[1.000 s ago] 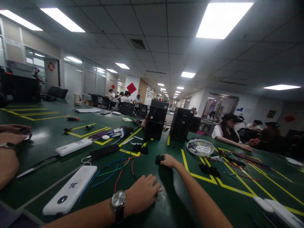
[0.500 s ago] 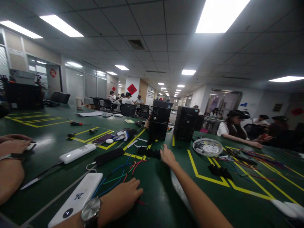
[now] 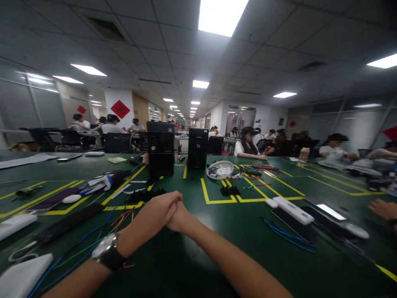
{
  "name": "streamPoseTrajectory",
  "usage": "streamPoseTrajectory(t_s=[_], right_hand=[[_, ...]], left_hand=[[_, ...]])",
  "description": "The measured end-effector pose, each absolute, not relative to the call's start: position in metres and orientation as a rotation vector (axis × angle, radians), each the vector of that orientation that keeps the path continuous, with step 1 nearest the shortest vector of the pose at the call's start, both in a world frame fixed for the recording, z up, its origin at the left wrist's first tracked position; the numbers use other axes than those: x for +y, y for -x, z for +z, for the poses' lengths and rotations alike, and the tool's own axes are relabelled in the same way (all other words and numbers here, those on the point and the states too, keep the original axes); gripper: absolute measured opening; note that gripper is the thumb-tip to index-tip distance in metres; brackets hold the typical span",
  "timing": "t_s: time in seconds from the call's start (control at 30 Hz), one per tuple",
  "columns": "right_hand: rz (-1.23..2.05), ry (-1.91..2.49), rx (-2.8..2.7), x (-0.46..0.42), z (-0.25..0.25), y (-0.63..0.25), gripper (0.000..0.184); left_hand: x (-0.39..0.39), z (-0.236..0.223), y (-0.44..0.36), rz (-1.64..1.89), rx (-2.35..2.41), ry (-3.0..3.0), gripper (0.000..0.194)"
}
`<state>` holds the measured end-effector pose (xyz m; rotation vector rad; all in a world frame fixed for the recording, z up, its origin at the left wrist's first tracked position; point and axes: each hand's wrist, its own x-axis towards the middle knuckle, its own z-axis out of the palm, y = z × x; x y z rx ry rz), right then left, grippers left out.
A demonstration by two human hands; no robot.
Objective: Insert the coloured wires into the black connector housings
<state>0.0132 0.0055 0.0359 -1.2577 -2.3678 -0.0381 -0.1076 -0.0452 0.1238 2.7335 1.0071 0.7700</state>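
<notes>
The hands (image 3: 155,214) are clasped together, hiding whether they hold anything, in front of the glossy black computer tower (image 3: 160,153). Between tower and hands, a black, jagged-edged strip (image 3: 144,195) lies on the dark-green counter (image 3: 231,219), near thin red, green and blue wires (image 3: 123,216).

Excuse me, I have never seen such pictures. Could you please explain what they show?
There is no machine here: a person uses two bare hands. All views come from one camera worn on that person's head, looking forward and down. The left hand, with a watch on its wrist, touches the right hand. Where they meet, the view is blocked, so I cannot tell whether anything is held. A jagged black piece lies just beyond the left hand. The green table, marked with yellow lines, also bears two black computer cases, a round white basket and blue wires. Other people sit farther back.
</notes>
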Motion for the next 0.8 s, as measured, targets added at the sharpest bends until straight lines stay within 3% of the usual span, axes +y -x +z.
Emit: streamPoseTrajectory(t_s=[0.2, 0.37, 0.53, 0.8], right_hand=[[-0.268, 1.877, -1.999, -0.091, 0.042, -0.195, 0.021], [-0.416, 2.084, -1.762, -0.191, 0.015, -0.315, 0.028], [-0.472, 2.077, -1.723, -0.226, -0.007, -0.346, 0.024], [-0.498, 2.091, -1.657, -0.215, -0.008, -0.339, 0.014]], left_hand=[[-0.001, 0.085, 0.003, 0.849, 0.787, -2.732, 0.033], [0.055, 0.041, -0.093, 0.794, 0.969, -2.620, 0.047], [0.090, 0.013, -0.152, 0.702, 1.137, -2.513, 0.054], [0.085, -0.005, -0.162, 0.568, 1.152, -2.573, 0.032]])
